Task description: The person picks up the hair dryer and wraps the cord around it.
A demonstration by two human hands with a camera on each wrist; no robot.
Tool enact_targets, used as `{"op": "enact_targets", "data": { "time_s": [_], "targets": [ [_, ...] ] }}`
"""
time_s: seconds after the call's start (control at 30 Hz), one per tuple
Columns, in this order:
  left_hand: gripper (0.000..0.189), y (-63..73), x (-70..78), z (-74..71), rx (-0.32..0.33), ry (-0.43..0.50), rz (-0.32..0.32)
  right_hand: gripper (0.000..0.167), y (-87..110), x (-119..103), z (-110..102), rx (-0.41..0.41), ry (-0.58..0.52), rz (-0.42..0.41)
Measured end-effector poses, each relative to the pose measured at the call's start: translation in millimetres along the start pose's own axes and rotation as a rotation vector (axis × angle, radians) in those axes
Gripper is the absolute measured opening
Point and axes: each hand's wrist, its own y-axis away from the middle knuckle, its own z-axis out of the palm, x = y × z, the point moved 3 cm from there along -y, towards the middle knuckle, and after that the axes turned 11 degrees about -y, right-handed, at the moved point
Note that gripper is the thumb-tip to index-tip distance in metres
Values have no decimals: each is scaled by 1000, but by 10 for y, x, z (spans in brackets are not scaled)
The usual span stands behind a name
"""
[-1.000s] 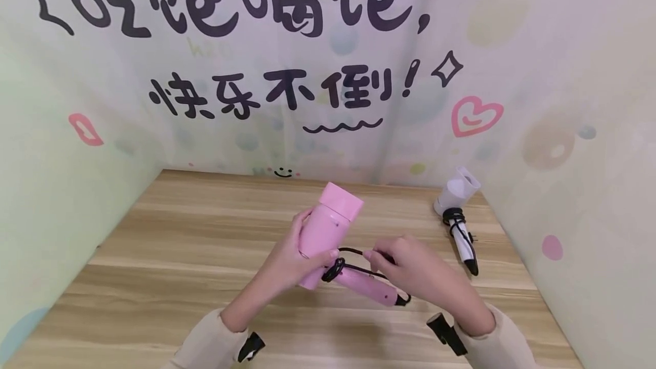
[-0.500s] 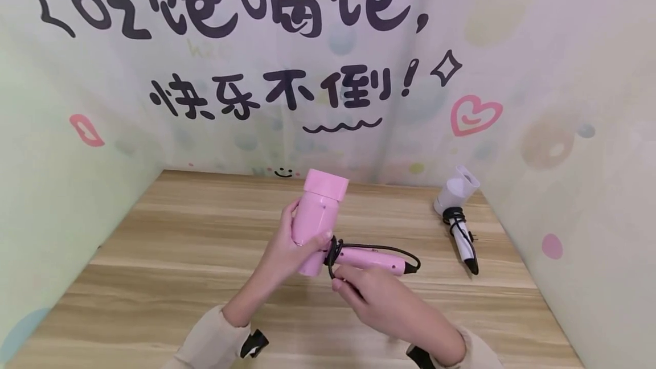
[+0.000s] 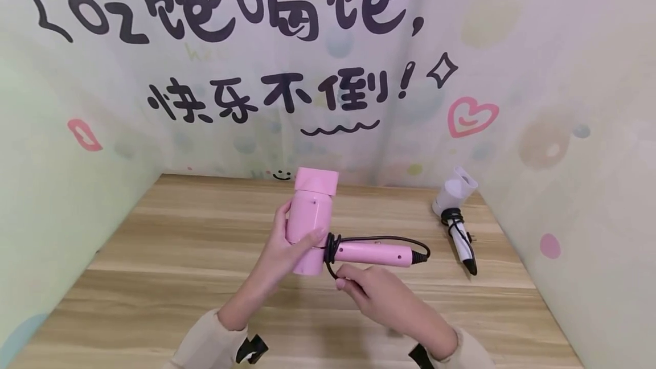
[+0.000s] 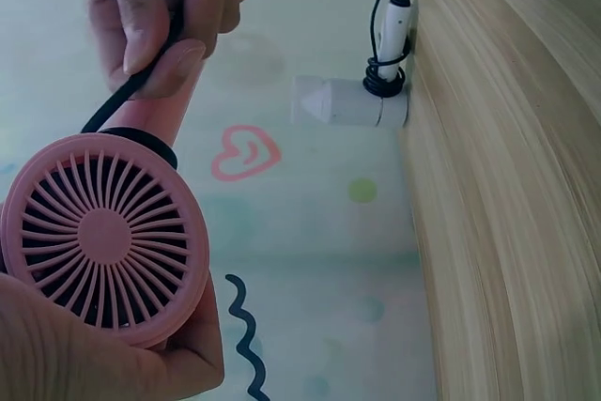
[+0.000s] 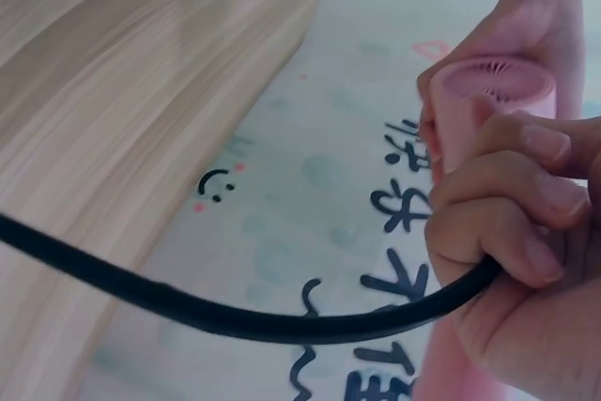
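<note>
My left hand (image 3: pixel 277 255) grips the barrel of a pink hair dryer (image 3: pixel 310 212), holding it above the table with its square nozzle toward the back wall. The handle points right. Several turns of black cord (image 3: pixel 392 238) circle the handle beside the barrel, and a loop runs on to the handle's end. Below the handle, my right hand (image 3: pixel 386 298) pinches the cord close to those turns. The left wrist view shows the round rear grille (image 4: pixel 103 237) and the cord between thumb and fingers. From the right fist a length of cord (image 5: pixel 254 326) trails across the right wrist view.
A white hair dryer (image 3: pixel 456 192) lies at the back right of the wooden table (image 3: pixel 179 232), its black cord wrapped round its handle. Printed fabric walls (image 3: pixel 307 147) stand behind the table and along both sides.
My right hand has carried the cord from above the handle round to below it, adding to the turns. The dryer has shifted left and its handle has swung level.
</note>
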Motion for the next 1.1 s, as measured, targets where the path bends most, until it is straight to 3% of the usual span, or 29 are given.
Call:
{"op": "enact_targets", "data": {
  "time_s": [0.13, 0.3, 0.47, 0.6, 0.9, 1.03, 1.1],
  "targets": [
    [79, 1, 17, -5, 4, 15, -4, 8, 23, 64, -61, 56, 23, -26],
    [78, 2, 32, -3, 4, 39, -19, 11, 64, 69, -83, 172, 133, -92],
    [76, 10, 41, -15, 5, 82, -52, 20, 77, 163, -29, 230, 210, 4],
    [75, 21, 53, -15, -8, 134, -87, 24, 79, 316, 16, 232, 143, 58],
    [66, 51, 47, 14, -71, 248, -88, 18, -54, 440, -61, 273, 61, 2],
    [64, 53, 58, 9, -103, 249, -85, 22, -65, 443, -120, 221, 21, 74],
    [64, 51, 60, 4, -116, 246, -87, 23, -75, 418, -148, 158, 102, 89]
  ]
}}
